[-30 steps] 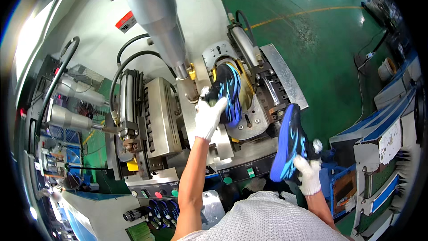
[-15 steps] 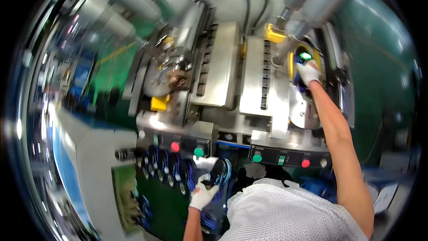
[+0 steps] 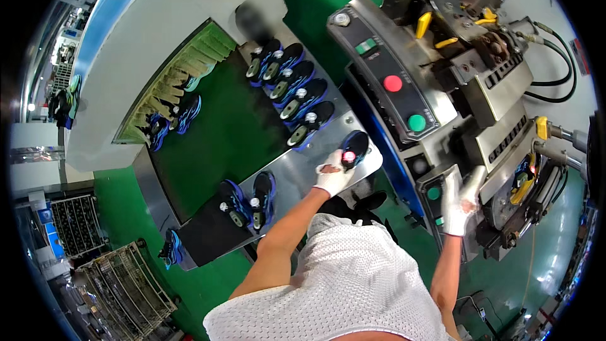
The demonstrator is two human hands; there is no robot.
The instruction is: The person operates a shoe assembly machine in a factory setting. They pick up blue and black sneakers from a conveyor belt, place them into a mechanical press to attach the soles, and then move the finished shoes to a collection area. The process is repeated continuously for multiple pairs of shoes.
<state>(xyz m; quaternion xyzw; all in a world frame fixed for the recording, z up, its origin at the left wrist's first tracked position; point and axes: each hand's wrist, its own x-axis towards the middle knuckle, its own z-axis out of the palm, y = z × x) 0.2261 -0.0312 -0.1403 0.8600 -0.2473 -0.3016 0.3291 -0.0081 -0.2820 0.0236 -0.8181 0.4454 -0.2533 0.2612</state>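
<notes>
My left hand [image 3: 333, 175], in a white glove, grips the heel end of a black and blue sports shoe [image 3: 356, 145] at the corner of the metal table [image 3: 372, 163]. A red light glows on the shoe beside my fingertips. My right hand [image 3: 459, 205], also gloved, hangs over the front of the metal machine with its fingers apart and nothing in them. Just beyond it, another shoe [image 3: 522, 177] sits in the machine's station among yellow clamps [image 3: 522, 192]. Green buttons [image 3: 433, 193] lie close to the right hand's fingers.
Several shoes with metal-plated lasts [image 3: 297, 107] line the table's far side. Two more shoes [image 3: 263, 196] stand on a black mat [image 3: 208, 235]. Beyond is a conveyor opening with fringed curtain strips [image 3: 170, 82]. The machine's control panel [image 3: 391, 82] rises at right. A wire rack [image 3: 126, 284] stands lower left.
My view has swung left toward the table. My right hand has let go of the shoe in the machine and drawn back. My left hand remains at the shoe on the table.
</notes>
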